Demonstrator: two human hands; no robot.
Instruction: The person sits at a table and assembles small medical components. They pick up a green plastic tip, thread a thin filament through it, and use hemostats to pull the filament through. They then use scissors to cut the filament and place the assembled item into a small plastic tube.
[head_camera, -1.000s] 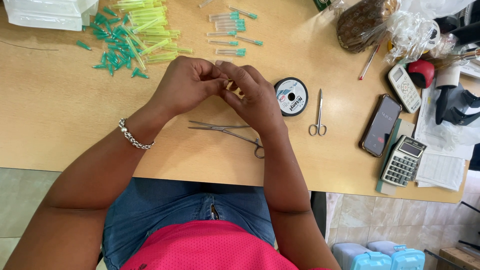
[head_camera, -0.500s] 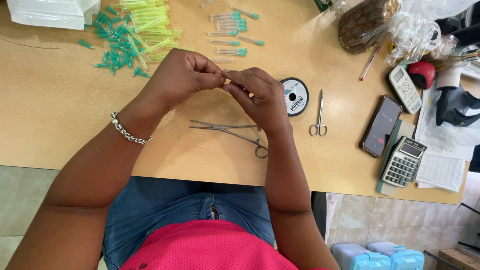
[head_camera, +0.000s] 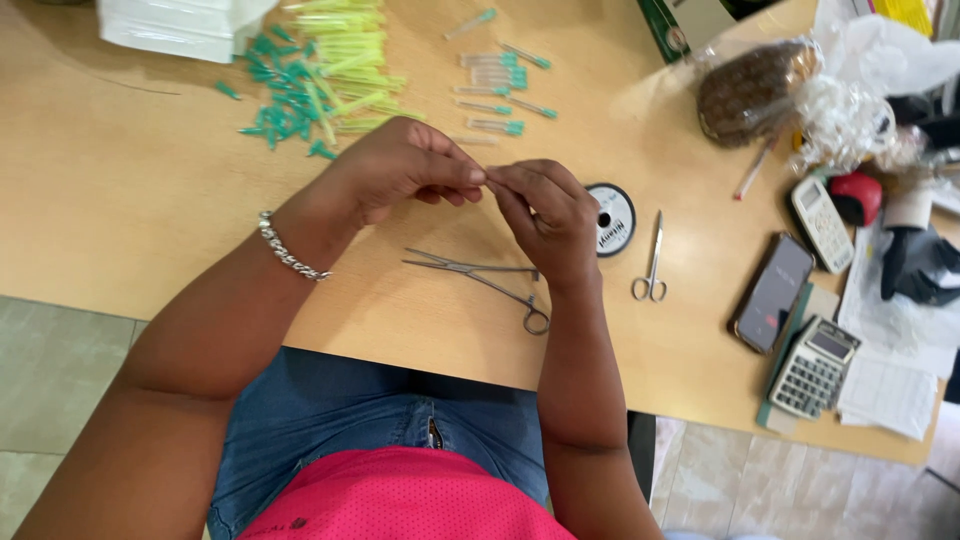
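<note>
My left hand (head_camera: 400, 170) and my right hand (head_camera: 545, 220) meet fingertip to fingertip above the wooden table (head_camera: 120, 200). Both pinch a tiny thin piece that the fingers almost wholly hide. A silver bracelet (head_camera: 290, 250) circles my left wrist. Metal forceps (head_camera: 480, 275) lie on the table just below the hands. A round spool of thread (head_camera: 612, 220) sits right beside my right hand, and small scissors (head_camera: 652, 265) lie a little further right.
A pile of green and yellow plastic caps (head_camera: 320, 90) and several capped needles (head_camera: 495, 90) lie behind the hands, with white packets (head_camera: 170, 25) at the back left. On the right are a phone (head_camera: 773, 292), a calculator (head_camera: 812, 368) and a clear bag (head_camera: 750, 90).
Both hands have lifted slightly and drawn their fingertips into a tighter pinch; the right hand's fingers now point left toward the left thumb. The things on the table lie as before.
</note>
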